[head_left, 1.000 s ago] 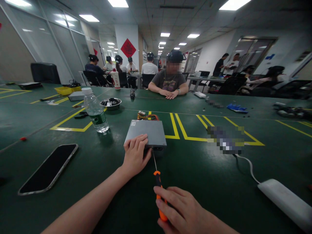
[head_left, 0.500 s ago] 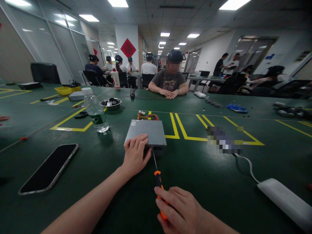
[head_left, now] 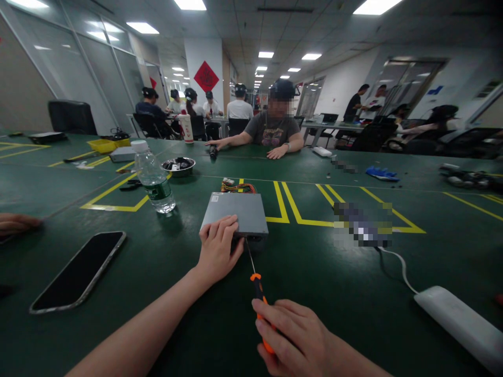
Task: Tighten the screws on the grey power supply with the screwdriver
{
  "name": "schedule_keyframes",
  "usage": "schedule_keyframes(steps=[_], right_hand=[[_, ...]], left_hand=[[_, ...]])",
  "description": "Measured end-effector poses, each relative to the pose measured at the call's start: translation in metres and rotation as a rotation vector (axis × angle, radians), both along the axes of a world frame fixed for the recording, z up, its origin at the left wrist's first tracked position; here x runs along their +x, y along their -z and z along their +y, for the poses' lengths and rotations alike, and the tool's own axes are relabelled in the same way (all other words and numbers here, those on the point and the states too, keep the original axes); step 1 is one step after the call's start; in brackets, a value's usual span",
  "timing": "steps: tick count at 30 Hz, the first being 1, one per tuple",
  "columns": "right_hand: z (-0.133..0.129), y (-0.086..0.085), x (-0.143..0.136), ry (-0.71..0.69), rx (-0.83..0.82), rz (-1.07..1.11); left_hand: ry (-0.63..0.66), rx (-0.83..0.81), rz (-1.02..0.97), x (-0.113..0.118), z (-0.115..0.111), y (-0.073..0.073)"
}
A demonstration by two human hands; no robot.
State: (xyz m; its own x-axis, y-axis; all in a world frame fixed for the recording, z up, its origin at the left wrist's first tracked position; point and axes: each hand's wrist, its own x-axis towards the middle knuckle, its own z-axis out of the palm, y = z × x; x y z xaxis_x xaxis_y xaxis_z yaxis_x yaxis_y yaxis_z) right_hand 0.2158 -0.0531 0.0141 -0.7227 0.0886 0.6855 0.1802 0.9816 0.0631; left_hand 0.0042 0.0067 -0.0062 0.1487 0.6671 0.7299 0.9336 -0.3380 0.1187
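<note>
A grey metal computer power supply [head_left: 238, 212] lies on the green table, with a bundle of coloured wires [head_left: 239, 187] at its far side. My left hand [head_left: 220, 243] grips its near left corner, fingers over the top and thumb against the front face. In my right hand [head_left: 291, 335] is a screwdriver [head_left: 258, 287] with an orange and black handle. Its thin shaft points up and away, the tip meeting the near face of the power supply just beside my left thumb. What the tip touches there is too small to make out.
A water bottle [head_left: 154, 180] and a phone [head_left: 80, 272] are on the left, a metal bowl [head_left: 178, 166] behind. On the right lies a white power strip [head_left: 458, 324] with a cable. Another person's hand [head_left: 18, 224] rests at the left edge; a person [head_left: 275, 123] sits opposite.
My right hand and the screwdriver handle have shifted slightly right; my left hand stays put. The person opposite has reached an arm towards a small dark object. Another person's hand has come further in at left.
</note>
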Motion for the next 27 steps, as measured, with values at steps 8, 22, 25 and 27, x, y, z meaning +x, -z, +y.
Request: schedule_keyframes(steps=[8,22,25,27], right_hand=[[0.0008,0.0027,0.0010,0.017,-0.009,0.001],[-0.0005,0.0048,0.0002,0.009,-0.017,-0.016],[-0.0005,0.0053,-0.0002,-0.001,-0.018,-0.016],[-0.0006,0.0042,-0.0011,-0.009,-0.021,-0.016]], left_hand=[[0.003,-0.016,-0.005,-0.0010,-0.0004,0.0001],[-0.002,-0.012,0.000,0.0006,0.0002,-0.0006],[-0.001,-0.007,0.000,0.0006,0.0005,-0.0005],[-0.002,-0.008,-0.001,0.0005,0.0006,-0.0003]])
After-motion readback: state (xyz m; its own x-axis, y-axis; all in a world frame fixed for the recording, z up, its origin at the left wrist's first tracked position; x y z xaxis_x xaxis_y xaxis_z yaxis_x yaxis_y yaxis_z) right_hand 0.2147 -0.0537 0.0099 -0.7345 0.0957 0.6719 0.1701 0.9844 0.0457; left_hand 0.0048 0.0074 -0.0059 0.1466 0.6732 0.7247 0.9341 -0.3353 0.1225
